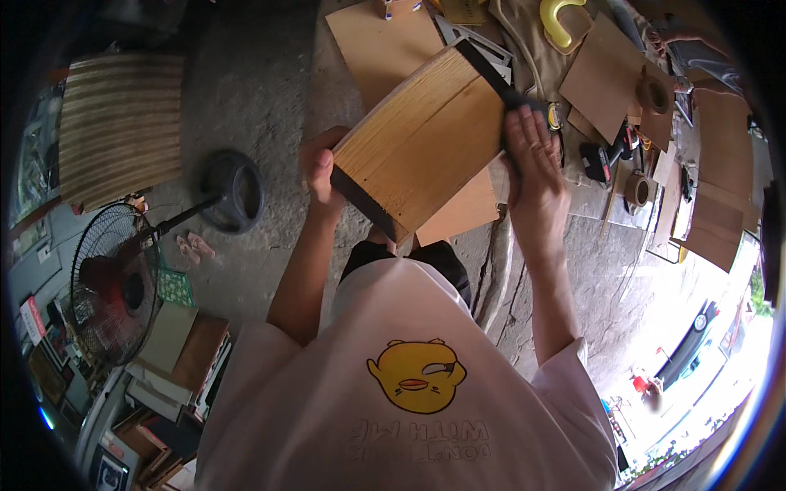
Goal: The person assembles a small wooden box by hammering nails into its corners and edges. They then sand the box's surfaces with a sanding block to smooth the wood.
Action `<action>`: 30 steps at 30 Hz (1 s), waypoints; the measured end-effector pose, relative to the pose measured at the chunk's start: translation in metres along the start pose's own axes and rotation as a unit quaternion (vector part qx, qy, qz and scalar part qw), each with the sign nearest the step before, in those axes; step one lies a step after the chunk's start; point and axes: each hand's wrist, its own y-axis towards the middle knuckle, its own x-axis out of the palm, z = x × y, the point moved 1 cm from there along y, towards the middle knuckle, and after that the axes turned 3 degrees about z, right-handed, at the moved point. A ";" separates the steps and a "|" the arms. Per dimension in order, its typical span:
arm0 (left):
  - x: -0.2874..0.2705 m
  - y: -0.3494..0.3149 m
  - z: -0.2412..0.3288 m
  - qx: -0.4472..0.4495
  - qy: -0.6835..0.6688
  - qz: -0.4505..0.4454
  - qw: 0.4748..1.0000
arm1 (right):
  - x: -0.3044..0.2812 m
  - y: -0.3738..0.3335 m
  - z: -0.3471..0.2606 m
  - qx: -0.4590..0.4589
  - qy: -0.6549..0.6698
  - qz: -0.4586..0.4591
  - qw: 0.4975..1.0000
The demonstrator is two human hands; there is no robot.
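A boxy piece of light-brown wood (422, 135) with dark bands along both ends is tilted in front of my chest. My left hand (322, 164) grips its left end, thumb on the near side, the other fingers mostly hidden behind. Against the dark right end lies my right hand (536, 164), slightly blurred, its fingers stretched out and close together. A dark shape beside those fingertips is too smeared to name. Just beyond them shows what looks like a black and yellow tape measure (554, 116).
Cardboard sheets (602, 78), tape rolls (652, 94) and a cordless tool (598, 161) lie to the right. A yellow curved object (561, 23) sits at the far side. On the left stands a pedestal fan (115, 282) with a round base. A person's arm (688, 37) shows at upper right.
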 end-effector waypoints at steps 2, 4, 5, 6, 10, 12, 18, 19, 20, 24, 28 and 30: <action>-0.008 0.000 -0.007 -0.007 -0.008 -0.024 1.000 | 0.002 0.000 -0.005 0.015 -0.014 0.014 1.000; -0.009 0.000 -0.015 -0.016 -0.019 -0.040 0.999 | 0.015 -0.028 -0.029 0.002 0.074 -0.048 0.996; -0.008 0.000 -0.017 -0.012 -0.020 -0.039 0.999 | 0.012 -0.024 -0.020 0.003 0.063 -0.041 0.997; -0.009 0.000 -0.017 -0.009 -0.016 -0.038 0.999 | 0.010 -0.018 -0.010 0.003 0.056 -0.033 0.998; 0.001 0.000 -0.003 -0.012 -0.018 -0.017 1.000 | -0.008 0.001 -0.019 0.035 0.053 -0.117 0.991; -0.007 -0.002 -0.012 -0.016 -0.033 -0.024 0.999 | -0.010 -0.006 -0.042 0.009 0.092 -0.137 0.986; -0.008 -0.002 -0.011 -0.043 -0.037 -0.032 0.998 | 0.006 -0.015 -0.002 -0.023 0.007 0.001 1.000; -0.007 -0.001 -0.011 -0.050 -0.043 -0.029 0.997 | 0.008 -0.014 -0.001 -0.015 0.010 0.024 1.000; -0.009 -0.005 -0.018 -0.059 -0.058 -0.019 0.996 | 0.011 -0.014 0.000 -0.007 0.014 0.047 0.999; -0.001 -0.006 -0.014 -0.057 -0.051 0.022 0.997 | 0.007 -0.048 -0.055 -0.135 0.171 -0.061 0.974; -0.002 -0.001 -0.008 -0.065 -0.035 -0.031 0.997 | 0.076 -0.043 0.017 -0.010 0.029 0.164 0.986; -0.011 -0.004 -0.019 -0.067 -0.048 -0.016 0.996 | 0.024 -0.058 -0.045 -0.095 0.090 -0.088 0.988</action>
